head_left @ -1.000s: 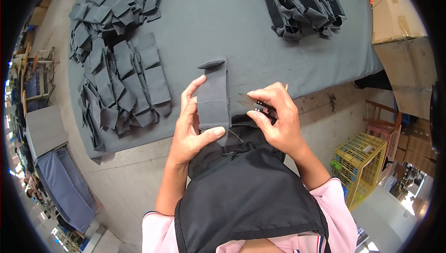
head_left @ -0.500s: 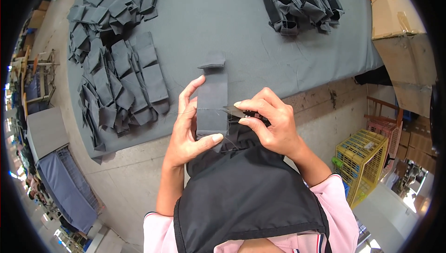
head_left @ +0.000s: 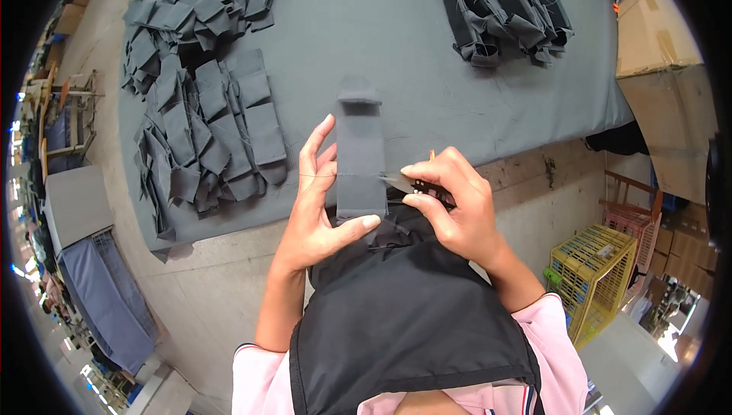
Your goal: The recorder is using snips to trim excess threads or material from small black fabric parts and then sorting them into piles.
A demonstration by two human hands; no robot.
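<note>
At the far left, a metal-and-wood frame [head_left: 70, 117] stands on the grey concrete floor [head_left: 206, 300], and nearer, a blue-grey cloth [head_left: 99, 285] drapes over a wire-sided rack. Next comes the broad table [head_left: 366, 26], covered in smooth grey fabric that bends over its near edge (stray threads lie scattered across it). Folded grey pieces [head_left: 183, 106] are heaped along its left side.

In the middle, at the near edge, the left hand [head_left: 311, 224] is clamped on a grey fabric strip [head_left: 361, 148], thumb across its lower end and fingers along its left side. The strip is held up in front of the person's black apron [head_left: 412, 316], its top end folded over. The right hand [head_left: 461, 205] pinches a small cutter [head_left: 431, 189] between thumb and forefinger, the pointed blade just beside the strip's right edge.

Farther right, a dark bundle [head_left: 503, 14] lies on the table's far part; beyond the table are cardboard boxes [head_left: 663, 102], a yellow crate [head_left: 591, 278] and a reddish crate [head_left: 637, 224].

Counted left to right: one draped rack, one heap (its pieces overlap too much to number), one held strip, one cutter, one bundle, one yellow crate, one reddish crate.
</note>
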